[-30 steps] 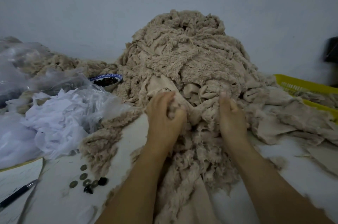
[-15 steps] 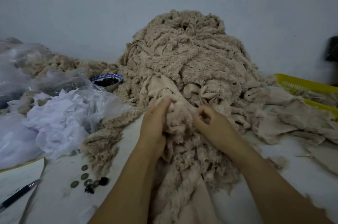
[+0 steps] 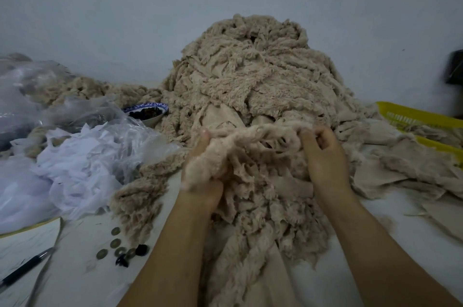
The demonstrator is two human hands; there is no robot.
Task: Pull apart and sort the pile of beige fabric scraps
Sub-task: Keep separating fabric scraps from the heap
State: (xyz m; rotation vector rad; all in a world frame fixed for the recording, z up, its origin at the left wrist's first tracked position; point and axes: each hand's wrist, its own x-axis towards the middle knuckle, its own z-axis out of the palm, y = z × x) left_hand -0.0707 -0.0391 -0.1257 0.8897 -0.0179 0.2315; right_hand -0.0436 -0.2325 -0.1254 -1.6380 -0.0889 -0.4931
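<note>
**One Fluffy Scrap Was Pulled Two Ways**

A fluffy scrap [image 3: 263, 131] was held up in front of the big pile [image 3: 250, 68] of beige fabric, which was heaped on the white table [image 3: 82, 261] against the wall. One end was wrapped in the left hand [image 3: 208, 189], with the fingers curled round a thick tuft. The other end was pinched by the right hand [image 3: 323, 156], with the fingers bent in tight. The scrap was stretched between the two hands, and thin threads could be seen where it was caught on the pieces below (this is likely why it was gripped at both ends and not just one).

The hands were kept low, at the foot of the pile, so it seems pieces were meant to be picked from the front edge, where the heap was not so tall.

Flat, smooth pieces [image 3: 400, 164] were spread to the right, next to a yellow basket [image 3: 413, 116]. Fuzzy strips [image 3: 82, 88] were heaped far to the left. The two kinds may have been kept apart on purpose, but that could not be told for sure. White scraps [image 3: 82, 156], a bowl [image 3: 150, 106] of dark bits, some small round pieces [image 3: 115, 244] and a pen [image 3: 25, 269] were set off to the left, out of the way of the pulling.
</note>
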